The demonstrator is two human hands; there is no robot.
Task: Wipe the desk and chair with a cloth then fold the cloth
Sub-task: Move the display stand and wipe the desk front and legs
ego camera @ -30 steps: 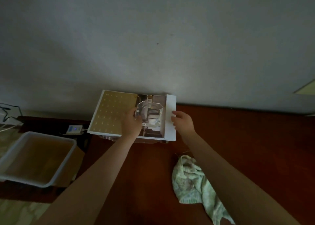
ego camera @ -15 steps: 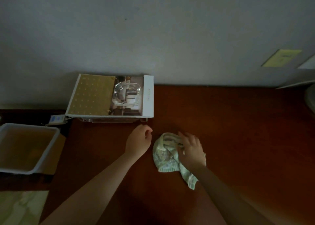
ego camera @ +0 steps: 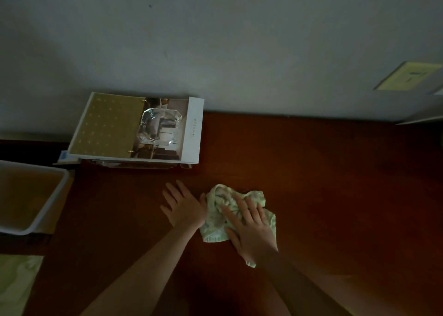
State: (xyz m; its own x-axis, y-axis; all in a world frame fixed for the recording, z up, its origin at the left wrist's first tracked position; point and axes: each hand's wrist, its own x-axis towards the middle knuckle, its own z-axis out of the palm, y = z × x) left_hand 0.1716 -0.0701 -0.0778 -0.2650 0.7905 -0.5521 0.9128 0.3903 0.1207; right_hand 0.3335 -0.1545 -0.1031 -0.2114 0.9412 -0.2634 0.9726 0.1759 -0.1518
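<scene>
In the head view, a crumpled pale green and white cloth (ego camera: 212,217) is seen lying on the dark reddish-brown wooden desk (ego camera: 323,184), near its middle and toward the near edge. The cloth is pressed down by the right hand (ego camera: 251,230), whose fingers are laid straight and spread across the fabric; nothing is gripped. The left hand (ego camera: 184,208) is laid flat on the bare wood just beside the cloth, with its fingers fanned wide and nothing held. Whether its thumb touches the cloth's edge cannot be told.

At the back left of the desk, against the grey wall, a flat white box with a gold dotted panel (ego camera: 107,126) is set, and a clear faceted glass piece (ego camera: 159,126) rests on it. A white plastic tub (ego camera: 33,165) is seen at the far left, beyond the desk's end. The chair is not in view.

The desk wipe is judged to be only starting. Since the cloth is bunched, little of it meets the wood, so streaks or missed patches could be left. Under a flat palm alone the cloth could slip or roll. A wide stroke toward the back left could knock the box and shift the glass piece.
</scene>
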